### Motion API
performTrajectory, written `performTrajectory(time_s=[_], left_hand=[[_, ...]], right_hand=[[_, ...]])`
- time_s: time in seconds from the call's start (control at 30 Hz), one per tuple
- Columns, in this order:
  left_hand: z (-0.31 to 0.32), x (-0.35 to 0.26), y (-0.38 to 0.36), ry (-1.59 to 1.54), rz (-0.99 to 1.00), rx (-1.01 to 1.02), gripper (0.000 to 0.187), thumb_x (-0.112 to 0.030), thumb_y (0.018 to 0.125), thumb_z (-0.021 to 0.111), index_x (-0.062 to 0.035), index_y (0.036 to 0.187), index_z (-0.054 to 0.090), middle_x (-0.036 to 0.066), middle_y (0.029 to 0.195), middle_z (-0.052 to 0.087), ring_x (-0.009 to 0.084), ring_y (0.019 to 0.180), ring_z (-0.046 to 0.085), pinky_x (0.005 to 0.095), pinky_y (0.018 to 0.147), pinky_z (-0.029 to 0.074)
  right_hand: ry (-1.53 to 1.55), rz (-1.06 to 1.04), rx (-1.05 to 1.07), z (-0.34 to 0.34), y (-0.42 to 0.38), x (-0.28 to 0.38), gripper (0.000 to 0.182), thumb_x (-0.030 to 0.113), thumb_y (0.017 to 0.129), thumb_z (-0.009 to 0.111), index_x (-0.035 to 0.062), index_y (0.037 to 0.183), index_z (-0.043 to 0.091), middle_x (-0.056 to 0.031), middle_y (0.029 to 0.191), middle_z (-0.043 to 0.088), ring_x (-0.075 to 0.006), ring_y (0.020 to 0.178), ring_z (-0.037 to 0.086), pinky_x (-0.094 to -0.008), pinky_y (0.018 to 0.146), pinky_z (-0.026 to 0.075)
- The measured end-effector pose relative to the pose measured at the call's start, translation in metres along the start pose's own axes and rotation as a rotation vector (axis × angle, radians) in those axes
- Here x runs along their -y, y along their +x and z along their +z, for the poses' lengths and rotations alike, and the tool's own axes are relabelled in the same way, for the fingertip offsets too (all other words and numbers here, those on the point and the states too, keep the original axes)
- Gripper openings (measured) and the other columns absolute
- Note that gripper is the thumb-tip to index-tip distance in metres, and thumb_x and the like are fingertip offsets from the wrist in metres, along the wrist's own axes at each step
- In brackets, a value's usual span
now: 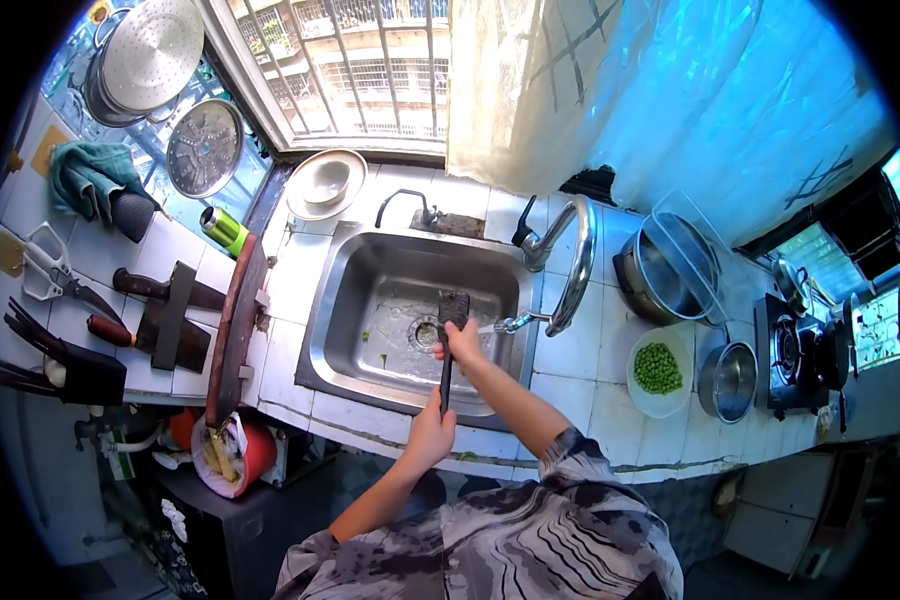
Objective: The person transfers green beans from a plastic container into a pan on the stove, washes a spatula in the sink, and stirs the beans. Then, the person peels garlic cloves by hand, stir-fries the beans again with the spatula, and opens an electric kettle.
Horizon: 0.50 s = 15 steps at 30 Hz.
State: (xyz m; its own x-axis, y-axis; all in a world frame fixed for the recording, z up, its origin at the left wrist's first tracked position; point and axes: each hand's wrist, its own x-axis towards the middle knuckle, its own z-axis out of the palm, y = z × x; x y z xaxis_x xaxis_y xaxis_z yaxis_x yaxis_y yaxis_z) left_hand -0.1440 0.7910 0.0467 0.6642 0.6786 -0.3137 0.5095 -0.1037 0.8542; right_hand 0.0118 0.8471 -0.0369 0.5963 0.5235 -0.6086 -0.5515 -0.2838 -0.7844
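Note:
My left hand [430, 432] is closed around the lower end of the dark handle of a spatula-like tool [454, 304]. Higher up, near its broad dark head, my right hand [460, 345] grips the same tool. Both hands are over the front part of a steel sink [370, 280], with the tool's head above the basin. Just right of my right hand is the chrome faucet [578, 265], its spout end pointing at the tool. Small green bits lie on the wet sink bottom around the drain [425, 333].
Right of the sink are a bowl of green peas [658, 369], a small steel pot [728, 380], a large pot [670, 270] and a gas stove [790, 352]. At left, a cutting board [232, 335] stands near knives and scissors [55, 265]. Behind are stacked bowls [326, 184].

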Motion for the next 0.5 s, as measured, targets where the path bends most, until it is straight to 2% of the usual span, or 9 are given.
performTrajectory(time_s=[0.07, 0.1, 0.13, 0.2, 0.27, 0.3, 0.4, 0.47, 0.5], left_hand=[[0.009, 0.016, 0.009, -0.125, 0.005, 0.004, 0.042, -0.008, 0.083, 0.043, -0.0066, 0.125, 0.035, 0.005, 0.062, 0.047, 0.013, 0.043, 0.045, 0.0273, 0.039, 0.037], [0.013, 0.019, 0.012, -0.246, -0.044, 0.003, 0.04, -0.007, 0.085, 0.04, -0.0096, 0.124, 0.036, 0.0, 0.058, 0.041, 0.0082, 0.037, 0.038, 0.023, 0.032, 0.03], [0.007, 0.008, 0.012, -0.247, -0.045, -0.007, 0.04, -0.007, 0.085, 0.04, -0.0096, 0.124, 0.036, 0.0, 0.058, 0.041, 0.0082, 0.037, 0.038, 0.023, 0.032, 0.03], [-0.009, -0.015, 0.016, -0.648, -0.254, 0.202, 0.046, -0.01, 0.085, 0.043, -0.0098, 0.129, 0.029, 0.005, 0.061, 0.047, 0.0162, 0.046, 0.049, 0.03, 0.039, 0.04], [-0.007, -0.024, 0.02, -0.69, -0.276, 0.191, 0.048, -0.01, 0.086, 0.041, -0.0112, 0.131, 0.024, 0.002, 0.06, 0.042, 0.0123, 0.043, 0.045, 0.0268, 0.036, 0.036], [-0.002, -0.029, 0.02, -0.73, -0.302, 0.19, 0.05, -0.01, 0.087, 0.04, -0.0127, 0.133, 0.02, -0.002, 0.058, 0.037, 0.0084, 0.04, 0.04, 0.0237, 0.032, 0.033], [0.02, -0.042, 0.009, -0.642, -0.349, 0.197, 0.05, -0.008, 0.087, 0.038, -0.0138, 0.132, 0.018, 0.001, 0.06, 0.039, 0.0097, 0.04, 0.04, 0.0236, 0.033, 0.034], [0.024, -0.04, 0.015, -0.629, -0.244, 0.304, 0.056, -0.011, 0.087, 0.04, -0.0119, 0.134, 0.01, 0.004, 0.066, 0.042, 0.0121, 0.05, 0.047, 0.0259, 0.041, 0.041], [0.033, -0.029, 0.025, -0.687, -0.318, 0.171, 0.059, -0.013, 0.087, 0.042, -0.0095, 0.135, 0.007, 0.006, 0.071, 0.043, 0.0128, 0.057, 0.049, 0.0272, 0.045, 0.044]], right_hand=[[0.039, 0.004, 0.055, -0.007, -0.015, 0.01, 0.024, 0.015, 0.085, 0.046, 0.0034, 0.099, 0.03, -0.0153, 0.076, 0.054, -0.0225, 0.045, 0.055, -0.0312, 0.032, 0.044], [-0.036, -0.002, 0.107, -0.01, -0.02, 0.014, 0.024, 0.015, 0.085, 0.047, 0.0038, 0.099, 0.031, -0.014, 0.074, 0.055, -0.0211, 0.044, 0.055, -0.0301, 0.032, 0.043], [-0.107, -0.006, 0.161, -0.013, -0.028, 0.017, 0.025, 0.016, 0.085, 0.048, 0.0042, 0.1, 0.032, -0.0128, 0.072, 0.055, -0.0197, 0.043, 0.054, -0.029, 0.031, 0.043], [-0.308, -0.127, 0.255, -0.024, -0.035, 0.021, 0.026, 0.018, 0.084, 0.05, 0.0039, 0.099, 0.036, -0.0101, 0.067, 0.056, -0.0172, 0.043, 0.053, -0.0279, 0.032, 0.042], [-0.328, -0.113, 0.368, -0.031, -0.03, 0.018, 0.027, 0.021, 0.082, 0.053, 0.0035, 0.098, 0.039, -0.0082, 0.062, 0.055, -0.0159, 0.041, 0.052, -0.0271, 0.032, 0.041], [-0.341, -0.105, 0.291, -0.031, -0.024, 0.023, 0.029, 0.023, 0.081, 0.053, 0.0009, 0.095, 0.04, -0.0088, 0.062, 0.056, -0.016, 0.042, 0.052, -0.0277, 0.033, 0.042], [-0.17, 0.03, 0.16, -0.034, 0.006, 0.037, 0.026, 0.026, 0.085, 0.048, 0.0002, 0.09, 0.045, -0.0095, 0.064, 0.057, -0.0163, 0.05, 0.055, -0.0286, 0.039, 0.045], [-0.099, 0.144, 0.297, -0.041, 0.02, 0.043, 0.025, 0.026, 0.085, 0.046, 0.0013, 0.09, 0.046, -0.0095, 0.066, 0.056, -0.0152, 0.05, 0.053, -0.0264, 0.038, 0.044], [-0.05, 0.195, 0.368, -0.043, 0.023, 0.044, 0.026, 0.026, 0.085, 0.046, 0.0008, 0.09, 0.046, -0.0097, 0.067, 0.056, -0.0144, 0.049, 0.052, -0.0255, 0.038, 0.044]])
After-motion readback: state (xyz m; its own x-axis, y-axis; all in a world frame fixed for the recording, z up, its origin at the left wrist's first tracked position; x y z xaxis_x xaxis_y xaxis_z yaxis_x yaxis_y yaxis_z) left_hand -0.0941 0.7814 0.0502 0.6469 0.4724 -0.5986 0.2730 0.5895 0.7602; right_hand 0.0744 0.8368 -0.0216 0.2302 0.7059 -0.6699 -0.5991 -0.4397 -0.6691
